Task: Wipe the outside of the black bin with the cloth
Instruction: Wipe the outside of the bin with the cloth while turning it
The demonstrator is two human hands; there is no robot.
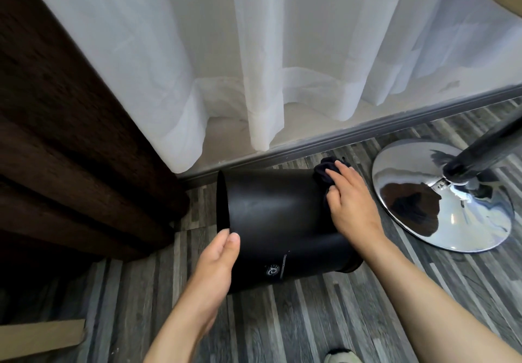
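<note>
Fingers (340, 177) of right hand (353, 201) flat, pressing cloth (324, 171) on tipped black bin (276, 212); left hand (217, 261) pinches rim. Mid-wipe; next likely rotate bin.

White sheer curtain (226, 51) hangs at back, dark brown drape (56, 136) on left w/ cardboard piece (42, 337) below it. Chrome stool base (440, 196) sits on grey wood-look floor (282, 328) at right, near grey baseboard (339, 136).

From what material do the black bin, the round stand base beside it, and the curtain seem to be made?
Black bin: probably plastic with a matte to satin finish; it shows only a soft, dull sheen and a small printed logo.
Round stand base: polished, chrome-like metal; it mirrors the room sharply.
Curtain: thin, sheer white fabric; light passes through its hanging folds.
</note>
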